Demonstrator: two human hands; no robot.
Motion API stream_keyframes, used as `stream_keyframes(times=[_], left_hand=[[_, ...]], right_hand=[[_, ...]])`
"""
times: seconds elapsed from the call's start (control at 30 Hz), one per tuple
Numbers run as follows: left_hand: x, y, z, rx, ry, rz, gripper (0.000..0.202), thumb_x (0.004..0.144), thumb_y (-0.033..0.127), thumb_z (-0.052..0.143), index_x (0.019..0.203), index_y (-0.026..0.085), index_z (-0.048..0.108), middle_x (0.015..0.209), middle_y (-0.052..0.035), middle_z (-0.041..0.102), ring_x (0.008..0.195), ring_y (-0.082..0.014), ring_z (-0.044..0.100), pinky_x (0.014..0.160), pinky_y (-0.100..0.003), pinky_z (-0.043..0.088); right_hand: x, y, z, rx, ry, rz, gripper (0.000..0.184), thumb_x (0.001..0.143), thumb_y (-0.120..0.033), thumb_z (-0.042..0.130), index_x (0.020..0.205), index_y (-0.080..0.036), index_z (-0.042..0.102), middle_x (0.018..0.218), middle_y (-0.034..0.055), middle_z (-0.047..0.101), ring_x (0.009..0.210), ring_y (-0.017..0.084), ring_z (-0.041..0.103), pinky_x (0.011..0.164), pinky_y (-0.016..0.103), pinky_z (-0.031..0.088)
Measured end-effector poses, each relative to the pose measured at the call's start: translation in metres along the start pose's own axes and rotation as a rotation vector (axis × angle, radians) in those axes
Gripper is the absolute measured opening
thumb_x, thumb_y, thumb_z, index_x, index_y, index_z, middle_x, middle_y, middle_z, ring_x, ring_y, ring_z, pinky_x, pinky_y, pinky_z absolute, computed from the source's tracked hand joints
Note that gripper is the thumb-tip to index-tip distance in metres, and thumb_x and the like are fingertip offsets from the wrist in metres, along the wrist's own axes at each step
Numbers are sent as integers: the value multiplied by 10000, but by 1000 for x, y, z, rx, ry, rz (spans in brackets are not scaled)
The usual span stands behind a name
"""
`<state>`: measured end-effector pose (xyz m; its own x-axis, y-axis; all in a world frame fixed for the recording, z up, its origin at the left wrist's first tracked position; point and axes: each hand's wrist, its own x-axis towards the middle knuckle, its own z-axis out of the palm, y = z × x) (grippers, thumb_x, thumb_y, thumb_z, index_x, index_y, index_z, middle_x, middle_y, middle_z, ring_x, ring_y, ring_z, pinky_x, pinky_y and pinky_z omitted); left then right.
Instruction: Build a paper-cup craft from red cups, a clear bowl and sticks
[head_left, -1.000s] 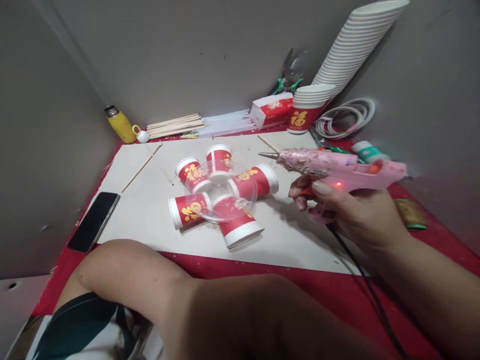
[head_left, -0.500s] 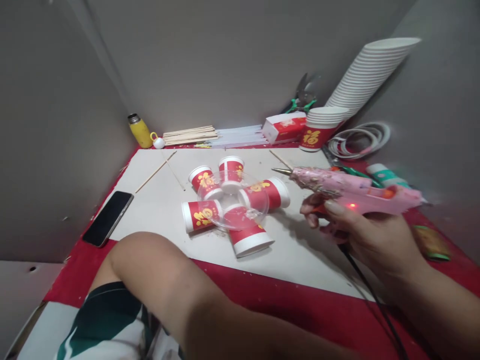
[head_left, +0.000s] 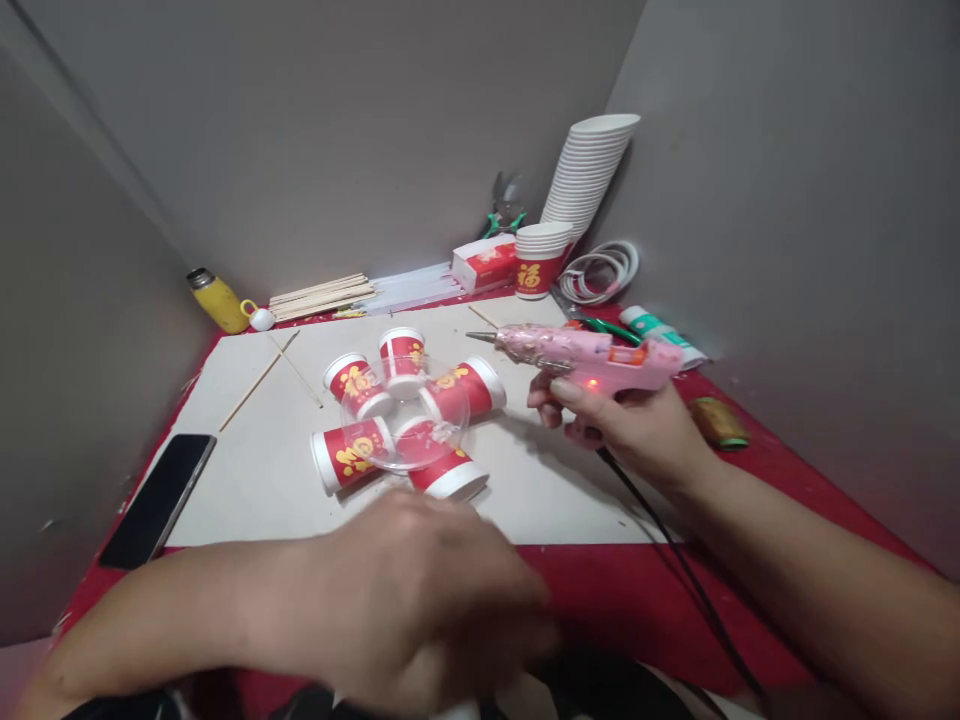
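Note:
A pink hot glue gun (head_left: 585, 355) is gripped in my right hand (head_left: 607, 410), its metal nozzle pointing left and a small red light glowing on its body. Left of the nozzle, several red-and-white paper cups (head_left: 469, 390) lie on their sides in a ring. A clear plastic disc (head_left: 405, 460) rests over the inner ends of the cups. My left hand (head_left: 427, 590) hangs in front of the nearest cup, apart from the glue gun. Motion smears its fingers, and they curl away from view, so what they hold, if anything, is hidden.
A white board (head_left: 585, 510) lies on the red tabletop (head_left: 622, 580). Around it are a phone (head_left: 161, 500), a yellow bottle (head_left: 217, 300), wooden sticks (head_left: 322, 297), a red-and-white box (head_left: 484, 265), stacked cups (head_left: 589, 170), a coiled cable (head_left: 600, 272) and a thread spool (head_left: 718, 423). A black cord (head_left: 675, 550) trails from the gun.
My left arm has swung round, bringing the left hand into view in front of the cups. The view has shifted, while the right hand keeps its hold on the glue gun.

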<state>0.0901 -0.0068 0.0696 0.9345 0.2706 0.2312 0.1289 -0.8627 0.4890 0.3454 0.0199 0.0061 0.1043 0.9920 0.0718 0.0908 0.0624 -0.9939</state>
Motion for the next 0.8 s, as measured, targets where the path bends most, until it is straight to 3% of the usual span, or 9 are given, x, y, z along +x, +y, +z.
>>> stream_keyframes(times=[0.07, 0.13, 0.27, 0.4, 0.53, 0.63, 0.8], left_hand=[[12, -23, -2, 375, 260, -7, 192, 944, 189, 522, 906, 144, 704, 774, -80, 717, 702, -194, 676, 635, -317, 559], [18, -40, 4, 639, 349, -30, 185, 930, 206, 544, 859, 119, 691, 757, -93, 699, 685, -226, 654, 592, -355, 532], [23, -56, 12, 708, 261, -206, 204, 923, 266, 554, 797, 136, 649, 766, -83, 659, 715, -237, 627, 610, -363, 514], [30, -57, 13, 703, 187, -331, 177, 904, 304, 597, 817, 153, 632, 821, -76, 646, 764, -241, 614, 631, -358, 503], [34, -57, 15, 723, 179, -389, 167, 906, 299, 601, 837, 151, 637, 840, -79, 644, 791, -241, 612, 633, -348, 492], [35, -59, 17, 733, 195, -365, 151, 896, 274, 612, 834, 141, 650, 815, -77, 643, 774, -228, 604, 641, -334, 484], [34, -61, 17, 725, 211, -356, 166, 886, 270, 622, 784, 142, 653, 771, -62, 625, 726, -204, 584, 612, -314, 453]], right_hand=[[1, 0, -1, -47, 0, -24, 484, 720, -637, 747, 760, -158, 696, 655, 66, 650, 531, 131, 547, 373, 205, 384], [3, 0, -1, -95, 3, -75, 459, 731, -623, 739, 721, -168, 675, 655, 69, 658, 537, 142, 565, 386, 222, 398], [6, -3, -3, -202, -7, -225, 314, 800, -519, 710, 730, -215, 681, 595, 33, 632, 576, 175, 610, 506, 289, 517], [9, -5, -5, -281, -67, -368, 189, 874, -424, 650, 860, -259, 742, 647, 30, 672, 790, 248, 710, 751, 384, 602], [12, -6, -8, -298, -115, -430, 235, 904, -382, 611, 1066, -288, 753, 976, 32, 770, 1051, 277, 710, 979, 440, 567], [14, -8, -11, -303, -157, -421, 310, 909, -366, 607, 1190, -311, 724, 1217, 5, 732, 1213, 271, 650, 1089, 440, 505], [16, -11, -16, -308, -217, -444, 362, 923, -371, 596, 1267, -323, 698, 1330, -16, 676, 1310, 264, 587, 1133, 418, 470]])
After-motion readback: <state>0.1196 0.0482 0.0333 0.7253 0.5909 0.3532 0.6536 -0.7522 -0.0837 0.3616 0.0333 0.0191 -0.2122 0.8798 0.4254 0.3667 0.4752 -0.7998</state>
